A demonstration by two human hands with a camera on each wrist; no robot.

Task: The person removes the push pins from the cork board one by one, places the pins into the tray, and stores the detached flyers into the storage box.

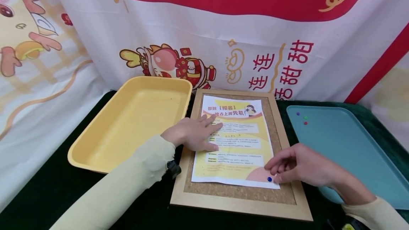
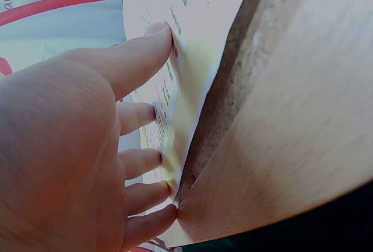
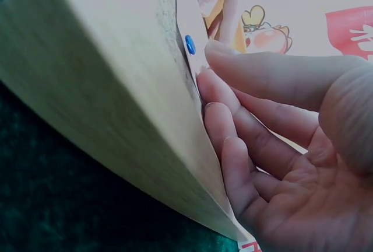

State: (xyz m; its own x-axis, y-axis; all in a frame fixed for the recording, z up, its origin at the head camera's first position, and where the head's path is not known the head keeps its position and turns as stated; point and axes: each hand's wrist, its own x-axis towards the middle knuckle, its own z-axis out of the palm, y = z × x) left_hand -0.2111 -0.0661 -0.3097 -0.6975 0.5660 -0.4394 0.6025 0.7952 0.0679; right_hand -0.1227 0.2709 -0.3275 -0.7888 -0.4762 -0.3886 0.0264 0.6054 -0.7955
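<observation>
A printed yellow-and-white sheet (image 1: 236,153) lies on a wood-framed cork board (image 1: 217,190). My left hand (image 1: 198,132) rests on the sheet's left side, fingers spread over the print. In the left wrist view, its thumb and fingertips touch the paper (image 2: 195,80) near the edge. A blue pushpin (image 1: 269,179) stands in the sheet's lower right corner. Beside it is my right hand (image 1: 303,166), its fingers loosely bent. The right wrist view shows the thumb tip close to the pin (image 3: 190,45), apart from it, and other fingertips at the board's edge.
To the left stands a deep yellow tray (image 1: 134,123). At the right is a flat blue tray (image 1: 348,148) with a purple pin (image 1: 298,114), a green pin (image 1: 305,118) and a red pin (image 1: 305,123). A printed cloth (image 1: 179,20) hangs behind the dark green table (image 1: 38,194).
</observation>
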